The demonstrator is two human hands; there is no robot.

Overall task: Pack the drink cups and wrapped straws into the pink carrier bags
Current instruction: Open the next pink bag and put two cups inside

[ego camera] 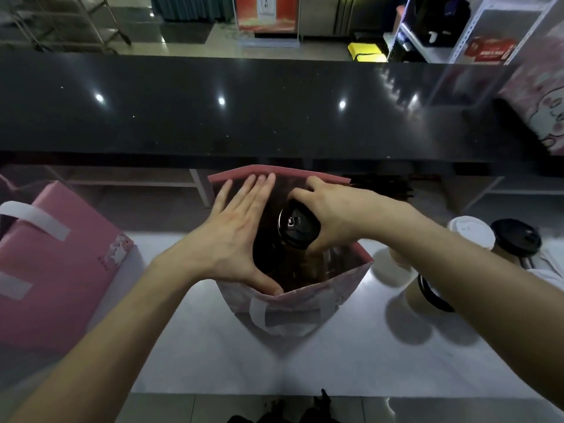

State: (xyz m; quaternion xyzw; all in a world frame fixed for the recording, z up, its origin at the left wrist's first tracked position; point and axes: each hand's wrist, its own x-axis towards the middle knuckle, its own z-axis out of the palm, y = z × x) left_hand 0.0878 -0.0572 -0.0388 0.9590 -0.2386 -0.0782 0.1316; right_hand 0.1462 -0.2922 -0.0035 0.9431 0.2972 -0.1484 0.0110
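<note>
Open pink paper carrier bag (293,303) mid-bench, left hand (235,236) flat-fingered spreading its mouth, right hand (332,215) gripping black-lidded drink cup (297,228) inside, more lidded cups (471,232) toward the right edge

Single view only, from a head-worn wide-angle camera; no second view to overlap with. It looks forward and steeply down over both bare forearms, which enter from the bottom corners and meet near frame centre. The left hand (235,236) and right hand (332,218) sit close to the lens, over the mouth of the open pink paper carrier bag (290,303), seen almost straight from above. The white worktop (320,361) fills the lower frame beneath the hands. Beyond the hands runs the glossy black counter ledge (244,111), with shop floor past it. Wide-angle bending shows toward the frame edges.
</note>
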